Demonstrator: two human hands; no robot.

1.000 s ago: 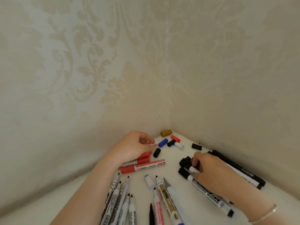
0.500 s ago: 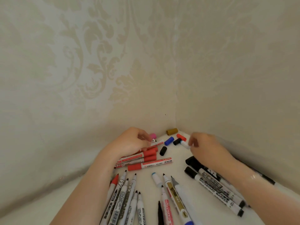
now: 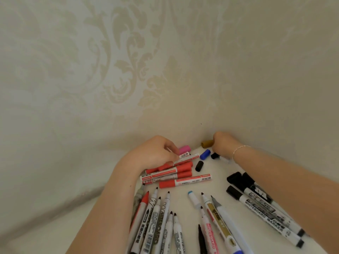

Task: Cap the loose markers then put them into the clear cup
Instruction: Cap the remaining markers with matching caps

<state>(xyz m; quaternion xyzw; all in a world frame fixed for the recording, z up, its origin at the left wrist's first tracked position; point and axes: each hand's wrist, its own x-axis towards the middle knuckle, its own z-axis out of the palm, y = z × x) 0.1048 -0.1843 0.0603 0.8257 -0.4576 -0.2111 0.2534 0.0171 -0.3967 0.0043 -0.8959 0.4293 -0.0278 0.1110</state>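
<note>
My left hand [image 3: 155,153] lies knuckles-up over the far end of a stack of red-capped markers [image 3: 168,174], its grip curled down onto them with the fingertips at a slim marker [image 3: 189,156] whose pink cap [image 3: 184,149] pokes out beyond; whether I am pinching that one or only pressing on it, I cannot tell, since the fingers cover the contact. My right hand [image 3: 222,144] reaches into the corner where the two walls meet, fingers curled under and hidden from me, right against a gold cap [image 3: 207,143]; I cannot make out whether the grip closes on it. A thin bracelet [image 3: 238,150] circles that wrist. Just below the hand a blue cap [image 3: 205,154] and a black cap [image 3: 199,165] lie loose on the white surface [image 3: 216,187], and another small black piece [image 3: 214,156] is half covered by my hand. Nearer to me, uncapped markers [image 3: 157,217] fan out beside my left forearm, their lower ends cut off by the frame edge, with a few more [image 3: 216,217] in the middle. Black-capped whiteboard markers [image 3: 256,202] lie to the right, partly under my right forearm. The clear cup is nowhere in sight from here.
</note>
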